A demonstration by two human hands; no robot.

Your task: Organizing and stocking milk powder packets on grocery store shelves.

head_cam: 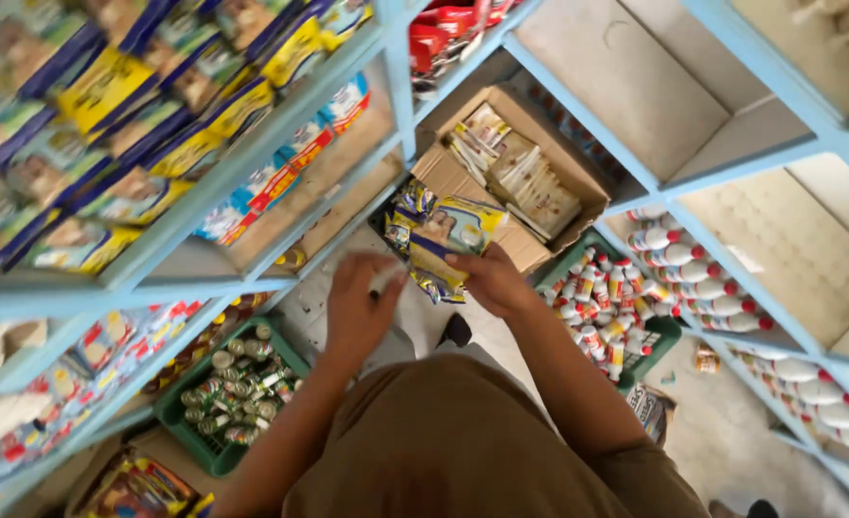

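While right hand grips yellow-blue sachet bundle just before cardboard box, left hand pinches lower edge; light, floppy, slippery film, likely best held mid-stack.

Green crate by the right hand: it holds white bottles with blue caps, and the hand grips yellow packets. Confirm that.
Not quite. In the head view the green crate holds white bottles with red caps, not blue. The right hand does grip yellow packets.

A bundle of shiny yellow and blue snack packets hangs tilted in mid-air, gripped at its lower edge, above an open cardboard box.
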